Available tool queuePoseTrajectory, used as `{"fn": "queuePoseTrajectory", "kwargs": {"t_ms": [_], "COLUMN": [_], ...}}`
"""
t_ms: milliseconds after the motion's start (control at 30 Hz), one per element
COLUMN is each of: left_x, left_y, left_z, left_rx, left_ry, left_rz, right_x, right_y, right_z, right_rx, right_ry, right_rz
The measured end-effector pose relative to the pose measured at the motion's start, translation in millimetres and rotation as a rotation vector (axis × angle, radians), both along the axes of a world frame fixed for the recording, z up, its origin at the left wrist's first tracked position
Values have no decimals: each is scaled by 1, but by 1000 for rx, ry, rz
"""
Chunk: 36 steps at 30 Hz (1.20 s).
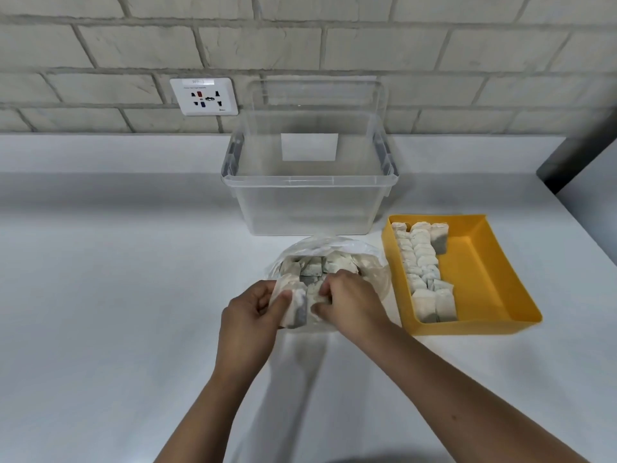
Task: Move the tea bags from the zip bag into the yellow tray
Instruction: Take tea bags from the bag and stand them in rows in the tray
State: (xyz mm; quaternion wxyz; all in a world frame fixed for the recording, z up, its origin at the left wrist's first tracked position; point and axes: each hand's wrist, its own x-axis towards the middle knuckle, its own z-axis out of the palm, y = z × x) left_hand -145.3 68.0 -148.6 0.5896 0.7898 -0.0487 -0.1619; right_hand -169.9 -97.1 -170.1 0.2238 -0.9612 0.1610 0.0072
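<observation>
At the bag mouth: left hand point(248, 315) is curled round a small clump point(295, 309) of tea bags, thumb on top. The right hand point(354, 304) is touching it, fingers bent down onto the same clump and apparently pinching; its fingertips are partly hidden.
Zip bag point(377, 279): lies mid-counter point(100, 262), mouth toward the person. Loose tea bags point(320, 265) fill it beyond the hands.
Yellow tray point(480, 272): just right of the zip bag, long axis running away from the person, slightly angled.
Tray contents: filed row point(420, 262) standing on edge along the left wall; right half of the floor is bare.
Key relation: tray lies to the right of both hands, and the right hand is nearer, so no cross-reach is needed.
Materials: the zip bag is thin, crinkled clear film. The tea bags are soft white paper squares with dark leaf showing through. The tray is rigid, smooth plastic with sloped walls.
Behind: clear box point(310, 208), apart from the hands.
Progress (judged): partway, with many left.
</observation>
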Motion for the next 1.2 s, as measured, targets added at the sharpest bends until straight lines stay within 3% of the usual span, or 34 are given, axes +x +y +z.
{"fn": "queuePoseTrajectory", "kwargs": {"t_ms": [167, 300, 467, 567, 633, 800, 967, 1200], "left_x": [-3, -6, -10, -11, -14, -26, -28, -25], "left_y": [3, 3, 0, -4, -8, -10, -7, -8], "left_z": [1, 1, 3, 6, 9, 12, 11, 5], "left_rx": [-10, -34, -44, -56, -110, -219, -262, -178], "left_ry": [60, 104, 113, 112, 173, 327, 393, 279], "left_rz": [23, 40, 32, 2, -47, -110, -90, -133], "right_x": [3, -5, -51, -65, -64, -61, -62, -63], "right_y": [-1, -6, -10, -6, -1, 3, 5, 7], "right_z": [-15, -14, 24, 53, 56, 35, 28, 22], "right_rx": [-180, -122, 479, 945, 1073, 915, 828, 785], "right_ry": [-3, -43, -306, -172, -85, -139, -140, -164], "right_rz": [13, 53, -71, -6, 43, -113, -104, -134]}}
